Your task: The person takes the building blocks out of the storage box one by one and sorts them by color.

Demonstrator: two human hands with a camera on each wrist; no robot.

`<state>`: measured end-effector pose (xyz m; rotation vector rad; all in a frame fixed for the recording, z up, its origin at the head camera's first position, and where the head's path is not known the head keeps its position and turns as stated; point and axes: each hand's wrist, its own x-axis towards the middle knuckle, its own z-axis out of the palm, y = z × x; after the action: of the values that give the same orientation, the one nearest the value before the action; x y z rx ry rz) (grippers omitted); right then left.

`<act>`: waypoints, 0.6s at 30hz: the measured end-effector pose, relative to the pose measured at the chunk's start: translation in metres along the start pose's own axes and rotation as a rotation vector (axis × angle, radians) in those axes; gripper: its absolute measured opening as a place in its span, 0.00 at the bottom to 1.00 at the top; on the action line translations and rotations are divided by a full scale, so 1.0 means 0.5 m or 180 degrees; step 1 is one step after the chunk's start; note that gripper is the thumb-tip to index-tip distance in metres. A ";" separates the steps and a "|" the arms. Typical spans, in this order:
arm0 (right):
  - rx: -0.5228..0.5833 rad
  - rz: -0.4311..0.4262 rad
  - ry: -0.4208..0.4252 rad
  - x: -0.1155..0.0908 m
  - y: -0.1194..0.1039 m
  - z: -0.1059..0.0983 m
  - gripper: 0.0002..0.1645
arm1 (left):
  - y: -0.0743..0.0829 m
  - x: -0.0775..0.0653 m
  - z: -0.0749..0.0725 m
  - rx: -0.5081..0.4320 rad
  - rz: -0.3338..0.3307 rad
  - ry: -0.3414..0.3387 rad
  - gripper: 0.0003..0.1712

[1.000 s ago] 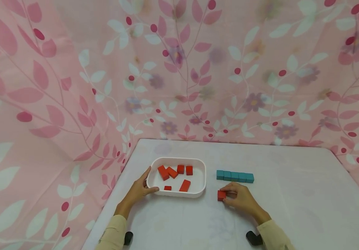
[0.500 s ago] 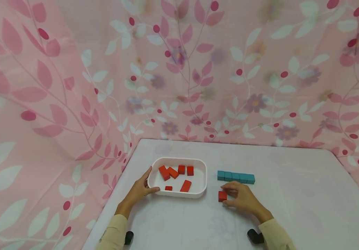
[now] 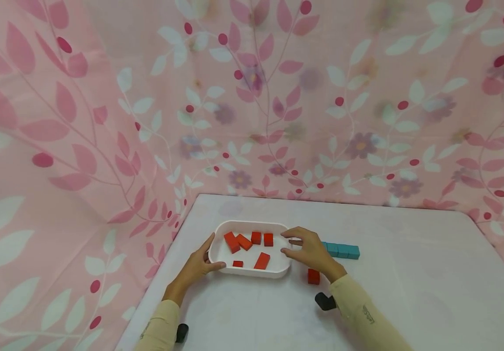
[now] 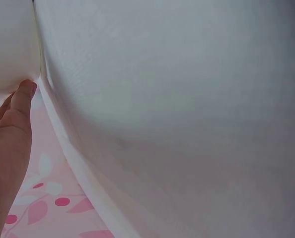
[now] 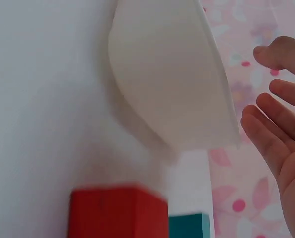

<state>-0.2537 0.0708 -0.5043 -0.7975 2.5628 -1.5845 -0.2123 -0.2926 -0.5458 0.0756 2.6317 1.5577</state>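
Hovering at white tray (image 3: 252, 273), right hand (image 3: 311, 249), fingers parted, red cube (image 3: 268, 240) near fingertips, left hand (image 3: 196, 266) gripping tray

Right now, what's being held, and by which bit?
The left hand holds the white tray by its left end; the right hand, above the right end, holds nothing.

Your place: curtained-off tabletop station. Ahead of you and to your left, pink floral curtain (image 3: 252, 122) with leaf-and-berry print; before you, white-covered table (image 3: 436, 263). Home or studio: undeterminable from your views.
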 end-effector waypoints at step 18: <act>-0.0899 0.0523 -0.0654 0.133 0.017 0.089 0.28 | -0.002 0.001 0.000 0.0013 0.0004 0.0015 0.62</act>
<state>-0.3024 0.0081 -0.5170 -0.7015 2.6517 -1.0525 -0.2127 -0.2930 -0.5467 0.0739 2.6391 1.5548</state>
